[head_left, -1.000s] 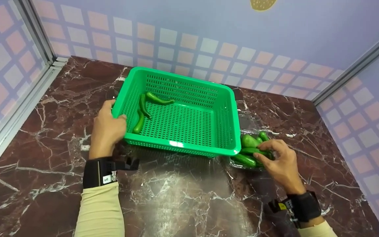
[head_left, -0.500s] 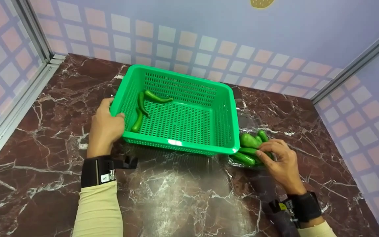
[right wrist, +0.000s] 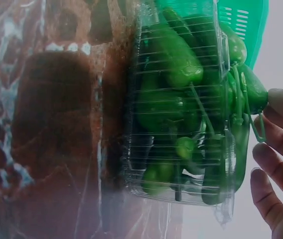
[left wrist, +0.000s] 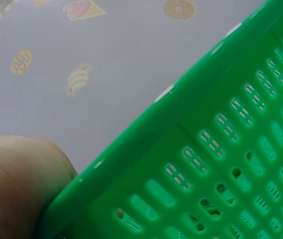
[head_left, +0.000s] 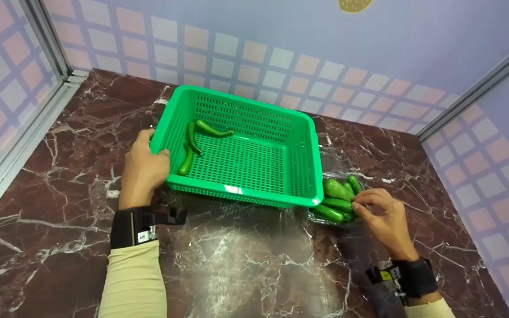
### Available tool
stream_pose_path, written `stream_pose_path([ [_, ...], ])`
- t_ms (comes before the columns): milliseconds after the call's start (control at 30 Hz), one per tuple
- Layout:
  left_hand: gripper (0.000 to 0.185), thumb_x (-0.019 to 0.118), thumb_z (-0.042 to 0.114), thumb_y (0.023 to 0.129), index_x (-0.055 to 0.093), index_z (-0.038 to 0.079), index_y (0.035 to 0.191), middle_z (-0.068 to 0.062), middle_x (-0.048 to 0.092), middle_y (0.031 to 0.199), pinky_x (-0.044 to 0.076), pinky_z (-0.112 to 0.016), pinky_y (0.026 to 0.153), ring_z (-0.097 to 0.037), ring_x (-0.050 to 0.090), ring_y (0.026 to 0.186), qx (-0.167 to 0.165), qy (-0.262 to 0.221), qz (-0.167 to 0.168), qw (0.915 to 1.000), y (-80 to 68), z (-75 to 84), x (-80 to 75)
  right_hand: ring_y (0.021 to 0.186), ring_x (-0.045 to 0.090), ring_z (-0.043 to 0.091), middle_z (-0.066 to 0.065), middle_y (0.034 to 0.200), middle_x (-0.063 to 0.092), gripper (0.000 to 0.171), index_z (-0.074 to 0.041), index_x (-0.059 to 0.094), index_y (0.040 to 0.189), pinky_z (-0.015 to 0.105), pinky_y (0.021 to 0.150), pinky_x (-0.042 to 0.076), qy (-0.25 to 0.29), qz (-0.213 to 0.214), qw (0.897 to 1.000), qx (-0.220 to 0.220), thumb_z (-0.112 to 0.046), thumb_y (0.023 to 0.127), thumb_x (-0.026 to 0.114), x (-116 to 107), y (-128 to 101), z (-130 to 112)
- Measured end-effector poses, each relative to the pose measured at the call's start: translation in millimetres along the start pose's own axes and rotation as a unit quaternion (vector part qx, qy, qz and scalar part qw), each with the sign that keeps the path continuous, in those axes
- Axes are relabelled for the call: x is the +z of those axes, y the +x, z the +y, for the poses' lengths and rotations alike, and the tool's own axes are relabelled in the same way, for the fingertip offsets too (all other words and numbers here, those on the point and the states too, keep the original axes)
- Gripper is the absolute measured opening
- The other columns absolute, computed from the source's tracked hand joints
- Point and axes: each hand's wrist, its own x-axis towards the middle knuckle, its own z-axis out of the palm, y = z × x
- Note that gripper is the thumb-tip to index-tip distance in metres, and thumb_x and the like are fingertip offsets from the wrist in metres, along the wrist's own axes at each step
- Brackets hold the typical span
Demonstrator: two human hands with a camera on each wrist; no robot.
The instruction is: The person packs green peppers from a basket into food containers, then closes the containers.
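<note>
A green perforated plastic basket (head_left: pixel 250 164) sits on the counter, tipped slightly in view, with three curved green chili peppers (head_left: pixel 213 129) along its left side. My left hand (head_left: pixel 145 173) grips its left rim, thumb inside the edge. To the basket's right, a clear plastic box (right wrist: pixel 181 200) is heaped with green peppers (head_left: pixel 337 190). At that heap, my right hand (head_left: pixel 385 216) pinches the stem end of one green pepper (right wrist: pixel 255 89) between thumb and forefinger; the other fingers stay loosely bent. The pepper's far part is hidden among the others.
Dark red marbled counter (head_left: pixel 254 265) lies under everything. Behind stands a lilac wall (head_left: pixel 281 35) with printed squares, close to the basket's back rim. Side walls with metal strips (head_left: pixel 480 84) bound left and right. The box's transparent lid (head_left: pixel 334 162) lies flat behind the peppers.
My right hand has drawn slightly to the right over the pepper heap, its fingertips closing at a pepper's end. My left hand and the basket stay about where they were.
</note>
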Motion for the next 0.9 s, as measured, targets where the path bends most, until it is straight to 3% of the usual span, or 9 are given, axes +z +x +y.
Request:
stream_pose_path([
  [200, 0.06, 0.046, 0.018, 0.107, 0.029, 0.018, 0.165, -0.024, 0.056, 0.145, 0.044, -0.053, 0.1, -0.04, 0.057, 0.123, 0.003, -0.001, 0.02, 0.9998, -1.8, 0.6, -11.6, 0.088, 0.063, -0.006, 0.018, 0.091, 0.074, 0.015, 0.003, 0.075, 0.082, 0.008, 0.083, 0.049, 0.005, 0.017, 1.0, 0.022, 0.017, 0.078, 0.076, -3, 28, -14],
  [400, 0.059, 0.046, 0.017, 0.105, 0.033, 0.018, 0.163, -0.024, 0.061, 0.14, 0.047, -0.054, 0.098, -0.039, 0.06, 0.12, 0.005, 0.002, 0.037, 0.9993, -3.4, -0.4, -14.6, 0.078, 0.06, -0.009, 0.015, 0.086, 0.075, 0.007, 0.002, 0.075, 0.084, 0.008, 0.075, 0.048, -0.027, 0.015, 1.0, -0.004, 0.008, 0.084, 0.076, 1, 88, -53],
  [533, 0.056, 0.048, 0.017, 0.103, 0.039, 0.018, 0.159, -0.023, 0.066, 0.132, 0.05, -0.055, 0.095, -0.04, 0.064, 0.116, 0.014, 0.017, 0.05, 0.9985, -2.3, -0.3, -9.4, 0.072, 0.061, -0.005, 0.014, 0.082, 0.076, 0.002, 0.002, 0.075, 0.086, 0.012, 0.073, 0.049, -0.038, -0.028, 0.998, -0.033, 0.001, 0.087, 0.077, 27, 132, -80],
  [633, 0.055, 0.047, 0.016, 0.102, 0.042, 0.018, 0.156, -0.022, 0.068, 0.128, 0.051, -0.056, 0.094, -0.04, 0.066, 0.114, 0.017, 0.025, 0.052, 0.9982, -1.6, -0.1, -3.3, 0.078, 0.068, 0.009, 0.016, 0.09, 0.078, 0.007, 0.002, 0.077, 0.094, 0.024, 0.079, 0.055, -0.038, -0.1, 0.994, -0.024, -0.003, 0.091, 0.075, 55, 157, -99],
  [733, 0.054, 0.048, 0.015, 0.101, 0.044, 0.018, 0.154, -0.021, 0.069, 0.129, 0.051, -0.056, 0.096, -0.041, 0.066, 0.115, 0.018, 0.026, 0.055, 0.998, -0.9, -0.2, 2.5, 0.098, 0.072, 0.027, 0.018, 0.109, 0.077, 0.02, 0.001, 0.075, 0.113, 0.043, 0.091, 0.057, -0.046, -0.209, 0.977, 0.002, -0.009, 0.097, 0.07, 87, 178, -114],
  [800, 0.054, 0.049, 0.015, 0.1, 0.044, 0.017, 0.154, -0.021, 0.068, 0.131, 0.051, -0.056, 0.098, -0.041, 0.066, 0.118, 0.02, 0.026, 0.06, 0.9977, 0.0, -1.7, 4.6, 0.109, 0.07, 0.033, 0.019, 0.12, 0.074, 0.03, -0.001, 0.07, 0.127, 0.05, 0.097, 0.055, -0.053, -0.286, 0.957, 0.009, -0.013, 0.099, 0.066, 111, 191, -120],
  [900, 0.054, 0.05, 0.015, 0.1, 0.045, 0.017, 0.154, -0.021, 0.067, 0.133, 0.05, -0.056, 0.101, -0.041, 0.065, 0.12, 0.02, 0.026, 0.067, 0.9972, 0.3, -3.0, 6.3, 0.119, 0.067, 0.036, 0.021, 0.129, 0.07, 0.04, -0.004, 0.062, 0.139, 0.052, 0.102, 0.054, -0.071, -0.377, 0.924, 0.003, -0.016, 0.101, 0.063, 145, 209, -127],
])
